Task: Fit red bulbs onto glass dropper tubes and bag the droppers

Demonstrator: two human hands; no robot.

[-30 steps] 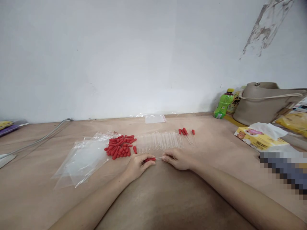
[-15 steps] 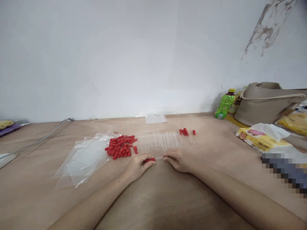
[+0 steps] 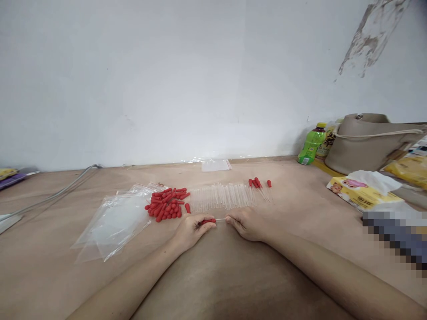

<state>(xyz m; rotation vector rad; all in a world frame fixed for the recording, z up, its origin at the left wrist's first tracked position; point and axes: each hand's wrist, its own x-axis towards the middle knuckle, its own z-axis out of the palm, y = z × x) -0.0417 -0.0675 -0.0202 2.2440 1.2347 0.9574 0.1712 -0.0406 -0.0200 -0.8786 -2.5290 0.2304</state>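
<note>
My left hand (image 3: 194,229) is closed around a red rubber dropper bulb (image 3: 209,221). A thin clear glass tube (image 3: 220,220) runs from the bulb's open end to my right hand (image 3: 245,223), whose fingers pinch it; its far end is hidden there. Just beyond my hands lies a row of clear glass tubes (image 3: 218,196). Left of the row is a heap of red bulbs (image 3: 166,205), with a single red bulb (image 3: 187,208) beside it. Several droppers with red bulbs fitted (image 3: 256,183) lie at the row's right end.
Clear zip bags (image 3: 115,224) lie at the left, near a grey cable (image 3: 63,192). A small zip bag (image 3: 216,165) is by the wall. At the right stand a green bottle (image 3: 312,146), a beige bag (image 3: 360,149) and a tissue pack (image 3: 365,192).
My two hands have drawn slightly closer together, and less of the tube shows between them. The things on the table have stayed in place.
</note>
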